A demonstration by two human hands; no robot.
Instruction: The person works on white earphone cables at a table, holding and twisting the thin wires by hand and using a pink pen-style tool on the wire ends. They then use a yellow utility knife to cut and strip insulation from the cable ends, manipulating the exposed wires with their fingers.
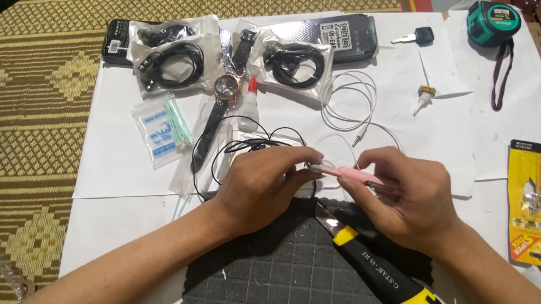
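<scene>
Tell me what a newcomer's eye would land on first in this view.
First, the two hands at the centre: the left hand and right hand together pinch a small pink piece over a dark cutting mat. Next, the black-and-yellow utility knife lying diagonally on that mat under the right hand. Then the bagged black earphones and the wristwatch at the back of the white sheet.

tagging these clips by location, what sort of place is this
Probably a home floor used as a small repair spot: white paper sheets lie over a woven mat, with a dark cutting mat, a utility knife and bagged earphones around the hands.
</scene>
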